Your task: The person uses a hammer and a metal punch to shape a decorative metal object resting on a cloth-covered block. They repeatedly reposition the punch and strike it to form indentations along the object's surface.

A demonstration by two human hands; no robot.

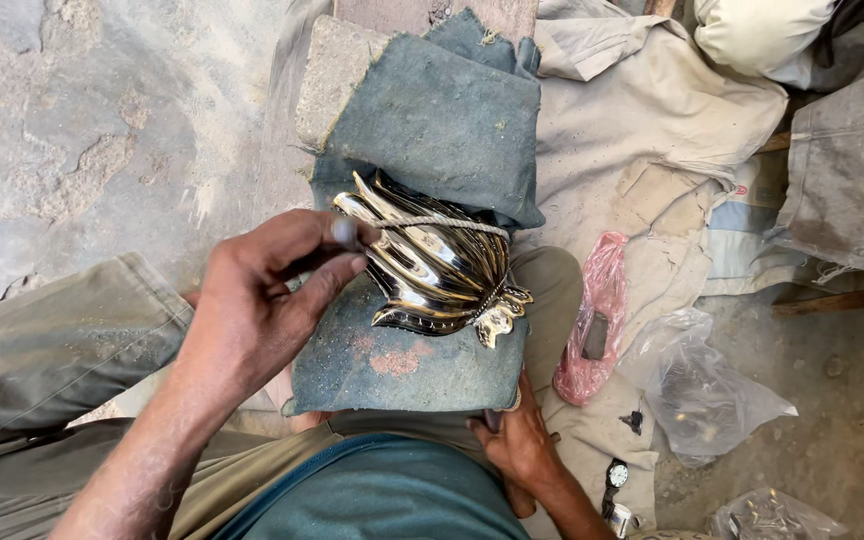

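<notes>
A shiny, ribbed, shell-shaped brass piece (432,265) lies on a dark blue-grey cloth pad (402,365) across my lap. A thin cord (452,224) runs over its top. My left hand (262,295) reaches in from the left and pinches a small grey metal tool (344,232) between thumb and fingers, its tip at the piece's upper left edge. My right hand (522,445) is low, below the pad, with its fingers curled on the pad's bottom right edge.
A stone block (337,70) wrapped in the same cloth sits beyond the piece. To the right lie a pink plastic bag (597,320), clear plastic bags (702,395), a wristwatch (617,478) and beige cloths (652,110). Rough concrete floor (82,130) is on the left.
</notes>
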